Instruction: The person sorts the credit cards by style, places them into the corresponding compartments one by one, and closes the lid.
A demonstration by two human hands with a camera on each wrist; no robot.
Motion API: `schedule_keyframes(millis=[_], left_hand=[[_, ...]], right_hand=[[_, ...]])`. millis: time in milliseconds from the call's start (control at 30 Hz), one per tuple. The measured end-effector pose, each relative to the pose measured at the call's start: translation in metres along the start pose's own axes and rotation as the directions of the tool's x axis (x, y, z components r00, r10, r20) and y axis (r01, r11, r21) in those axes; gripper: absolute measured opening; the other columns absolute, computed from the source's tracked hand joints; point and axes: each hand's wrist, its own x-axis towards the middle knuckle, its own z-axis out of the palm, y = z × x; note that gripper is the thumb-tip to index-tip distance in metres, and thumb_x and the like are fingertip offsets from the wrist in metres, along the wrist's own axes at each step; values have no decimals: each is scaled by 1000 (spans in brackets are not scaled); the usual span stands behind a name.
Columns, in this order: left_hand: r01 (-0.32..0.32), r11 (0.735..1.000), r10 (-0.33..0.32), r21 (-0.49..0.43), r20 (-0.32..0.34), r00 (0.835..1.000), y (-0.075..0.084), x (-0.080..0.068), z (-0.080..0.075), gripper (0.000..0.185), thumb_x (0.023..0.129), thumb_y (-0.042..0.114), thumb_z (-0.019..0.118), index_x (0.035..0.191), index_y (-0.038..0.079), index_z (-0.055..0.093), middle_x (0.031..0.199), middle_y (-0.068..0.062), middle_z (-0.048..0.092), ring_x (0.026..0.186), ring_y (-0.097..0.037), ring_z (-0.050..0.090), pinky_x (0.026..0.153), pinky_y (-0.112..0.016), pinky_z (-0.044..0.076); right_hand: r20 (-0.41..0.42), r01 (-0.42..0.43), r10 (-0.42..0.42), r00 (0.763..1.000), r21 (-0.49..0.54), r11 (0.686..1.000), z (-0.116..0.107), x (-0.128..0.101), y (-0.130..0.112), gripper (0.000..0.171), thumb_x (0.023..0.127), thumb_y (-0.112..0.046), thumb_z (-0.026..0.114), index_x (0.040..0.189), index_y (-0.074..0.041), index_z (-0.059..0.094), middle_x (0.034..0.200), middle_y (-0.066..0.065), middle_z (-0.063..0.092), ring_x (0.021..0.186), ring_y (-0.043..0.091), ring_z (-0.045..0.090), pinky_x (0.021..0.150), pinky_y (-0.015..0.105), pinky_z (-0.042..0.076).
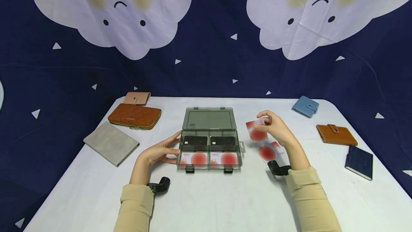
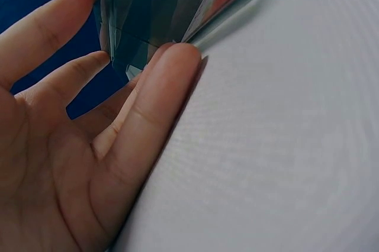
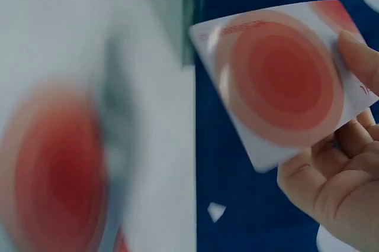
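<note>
A translucent grey-green plastic box stands on the table with its lid raised. Inside, black cards sit in the far compartments and white cards with red circles in the near ones. My left hand touches the box's left side; in the left wrist view its fingers lie straight against the clear wall. To the right of the box, my right hand pinches a white card with red circles above the table. A similar card lies below that hand, partly hidden by the wrist.
On the left are a pink-beige card holder, a brown zip wallet and a grey folder. On the right lie a blue wallet, a tan wallet and a navy notebook. A dark patterned cloth hangs behind the table.
</note>
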Motion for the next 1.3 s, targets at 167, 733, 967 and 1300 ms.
schedule_keyframes(millis=[167,733,967,1300], left_hand=[[1,1000,-1,8,-4,1000,0,-1,0,83,87,3,58,150,23,7,150,-22,7,93,-21,55,78,-42,55],[-14,1000,14,9,25,1000,-1,0,-2,83,88,6,58,150,24,7,150,-23,6,96,-20,54,79,-41,55],[-7,1000,7,10,8,1000,-1,-1,-1,82,88,4,57,150,23,7,150,-23,6,95,-20,54,78,-41,55],[-5,1000,5,18,7,1000,0,-2,-1,83,88,5,58,150,23,7,150,-23,6,98,-23,54,78,-41,55]], right_hand=[[91,78,-86,992,92,993,32,3,-21,26,90,3,52,114,13,48,89,3,61,82,6,55,77,20,45],[272,280,-173,947,-427,860,172,10,-55,3,84,-14,66,85,-13,64,80,-2,67,70,10,61,60,21,48],[297,325,-181,938,-567,757,188,10,-55,14,84,-5,65,94,-13,71,83,1,67,70,11,59,61,22,48],[409,372,-177,895,-468,802,173,0,-53,23,86,-1,60,106,-9,67,86,3,68,77,13,61,66,23,50]])
